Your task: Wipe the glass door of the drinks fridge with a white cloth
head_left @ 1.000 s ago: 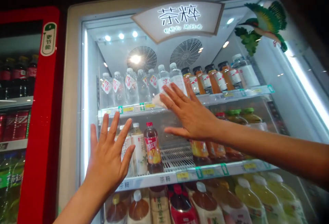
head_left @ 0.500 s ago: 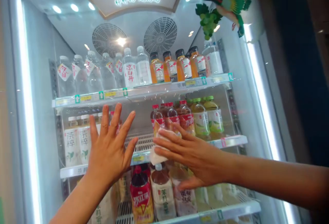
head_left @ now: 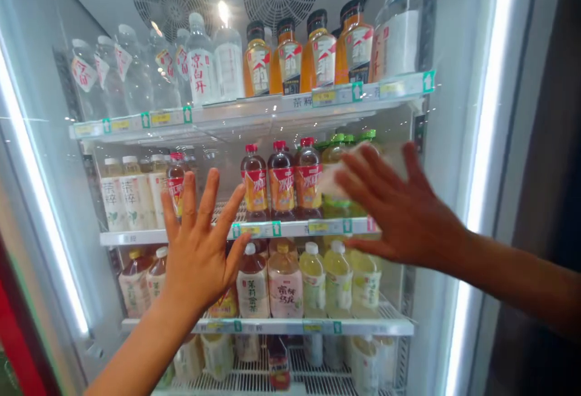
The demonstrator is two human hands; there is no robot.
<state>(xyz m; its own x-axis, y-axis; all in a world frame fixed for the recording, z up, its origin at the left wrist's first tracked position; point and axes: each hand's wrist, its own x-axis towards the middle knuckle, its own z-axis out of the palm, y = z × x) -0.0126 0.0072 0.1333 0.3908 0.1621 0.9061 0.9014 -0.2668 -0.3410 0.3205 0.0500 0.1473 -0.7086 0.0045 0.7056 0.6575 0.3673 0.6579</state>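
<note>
My left hand (head_left: 200, 257) lies with fingers spread against the glass door of a lit drinks cooler, with nothing in it. To the right, my right hand (head_left: 399, 220) is slightly blurred, its fingers extended over a white wiping cloth (head_left: 334, 181) that it presses to the glass. The cloth shows at the fingertips; the rest is hidden under the palm. Behind the glass near the cloth stand red-capped tea bottles (head_left: 282, 181) and green-capped bottles (head_left: 338, 145), partly covered by the right hand.
Clear water bottles (head_left: 197, 63) and orange drinks with black caps (head_left: 318, 51) line the top shelf (head_left: 272, 104). Pale bottles (head_left: 131, 196) stand on the middle shelf at left. Lower shelves hold more bottles (head_left: 284, 284). Light strips (head_left: 481, 123) run up both sides.
My right hand has moved the cloth rightward across the glass, from the red-capped bottles toward the green-capped ones. My left hand stays spread. The view has tipped downward and come closer.
</note>
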